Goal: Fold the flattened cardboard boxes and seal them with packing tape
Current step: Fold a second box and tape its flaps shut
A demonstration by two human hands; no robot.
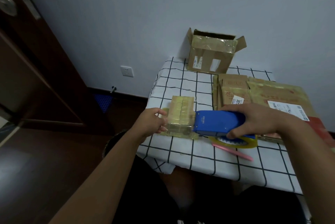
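My left hand [154, 121] pinches the near-left end of the small taped box [181, 115], which lies on the desk [199, 158] near its left edge. My right hand [257, 120] is wrapped around the blue tape dispenser [217, 123], its nose touching the box's right end. The yellowish tape roll [235, 141] sits under the dispenser. Just beyond the roll lies a pink pen [233, 152]. Behind the small box, flattened cardboard boxes [235, 87] are stacked, and an open box [210, 53] stands against the wall.

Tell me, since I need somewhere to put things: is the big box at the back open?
Open: the big box has its top flaps up.
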